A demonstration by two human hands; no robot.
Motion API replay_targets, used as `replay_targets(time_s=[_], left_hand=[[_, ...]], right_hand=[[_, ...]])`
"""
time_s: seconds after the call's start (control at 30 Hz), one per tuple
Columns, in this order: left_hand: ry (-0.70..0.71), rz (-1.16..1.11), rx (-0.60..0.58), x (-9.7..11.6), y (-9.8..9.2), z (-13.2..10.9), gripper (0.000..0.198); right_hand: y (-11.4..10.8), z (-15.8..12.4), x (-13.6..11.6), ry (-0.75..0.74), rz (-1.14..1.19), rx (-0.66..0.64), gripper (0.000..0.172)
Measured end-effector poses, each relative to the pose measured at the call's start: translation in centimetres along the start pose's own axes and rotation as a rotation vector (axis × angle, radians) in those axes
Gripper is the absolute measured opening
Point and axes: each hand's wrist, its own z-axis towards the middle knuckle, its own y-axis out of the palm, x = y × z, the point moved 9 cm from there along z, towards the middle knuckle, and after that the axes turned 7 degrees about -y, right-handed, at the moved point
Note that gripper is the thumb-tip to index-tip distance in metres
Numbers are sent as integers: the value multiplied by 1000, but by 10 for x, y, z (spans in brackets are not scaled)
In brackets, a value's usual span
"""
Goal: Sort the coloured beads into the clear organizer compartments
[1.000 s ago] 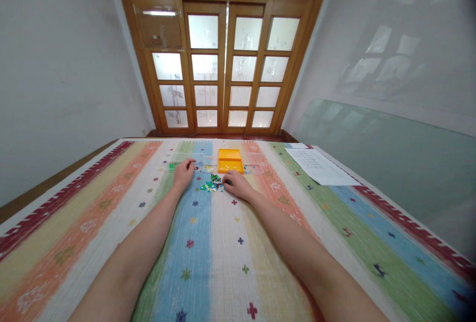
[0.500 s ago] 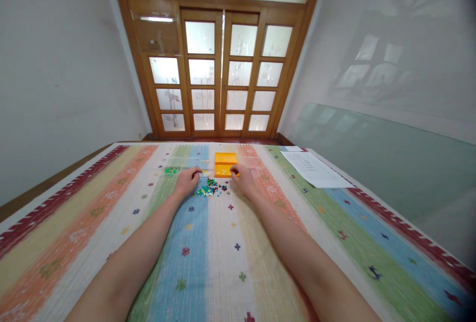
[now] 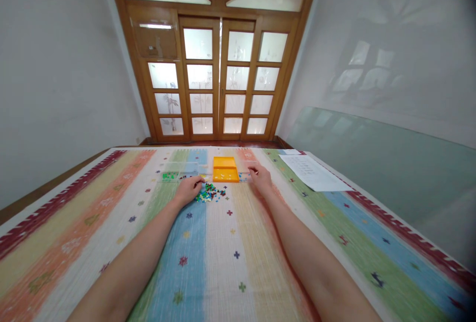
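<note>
A loose pile of small coloured pieces (image 3: 210,192), green, blue, yellow and dark red, lies on the striped cloth. My left hand (image 3: 189,190) rests at the pile's left edge, fingers curled together; anything in its fingertips is too small to make out. To the right of the open yellow box (image 3: 225,177), my right hand (image 3: 261,178) hovers over a clear container (image 3: 244,179) with blue pieces in it. Its thumb and fingers are pinched together, and what they hold cannot be made out. A few pale pieces lie in the yellow box.
Behind my left hand is a clear container (image 3: 180,167) with green pieces (image 3: 170,176) and some dark ones. Written paper sheets (image 3: 312,172) lie at the right of the patterned tablecloth (image 3: 223,242). Beyond the table stand wooden glazed doors (image 3: 219,79).
My right hand has moved right, from the yellow box's front right corner to the clear container beside it. My left hand has shifted slightly down and stays by the pile. The view has tilted up slightly.
</note>
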Motion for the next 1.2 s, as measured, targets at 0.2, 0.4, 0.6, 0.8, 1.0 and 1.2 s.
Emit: replay_targets(time_s=[0.2, 0.4, 0.6, 0.8, 1.0, 1.2], left_hand=[[2, 10, -33, 0, 1, 0, 31], [1, 20, -33, 1, 0, -1, 31], [-5, 39, -34, 1, 1, -1, 31], [-11, 67, -42, 0, 2, -2, 32], [-16, 84, -25, 1, 0, 1, 31], [37, 112, -52, 14, -1, 4, 28]], right_hand=[[7, -8, 15, 37, 16, -21, 34], [1, -9, 12, 69, -56, 39, 31], [14, -15, -22, -16, -160, 9, 27], [42, -23, -58, -164, -151, -170, 23], [71, -43, -96, -270, -22, -400, 17], [76, -57, -110, -316, -22, -474, 12]])
